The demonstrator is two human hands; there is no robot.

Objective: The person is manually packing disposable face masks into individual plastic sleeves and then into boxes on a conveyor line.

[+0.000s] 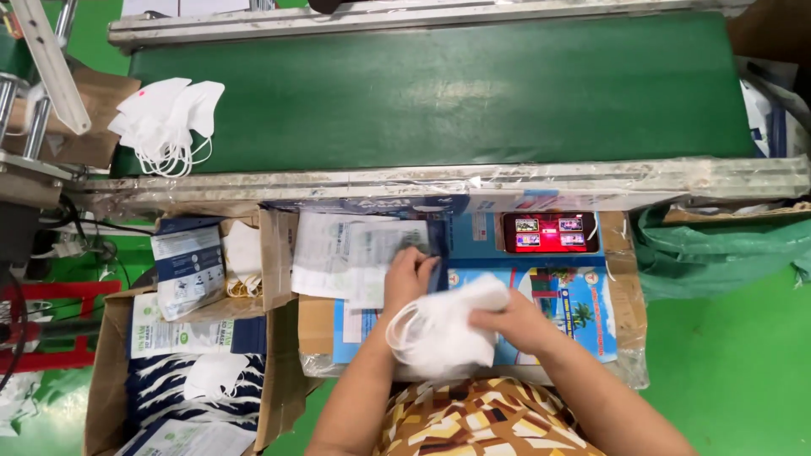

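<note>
A stack of white face masks (pixel 448 333) lies over a blue printed board in front of me. My right hand (pixel 515 321) grips the stack from its right side. My left hand (pixel 408 276) rests on the top left of the stack, fingers curled at the edge of a clear plastic packet (pixel 359 253) with printed paper inside. Elastic ear loops hang off the stack's left edge. Both forearms come up from the bottom of the view over a patterned brown and yellow garment.
A green conveyor belt (pixel 439 89) runs across the top, with a pile of white masks (pixel 169 122) at its left end. A phone with a lit red screen (pixel 551 231) lies beyond my hands. A cardboard box (pixel 106 355) of packed masks sits at left. A green bag (pixel 718 253) is at right.
</note>
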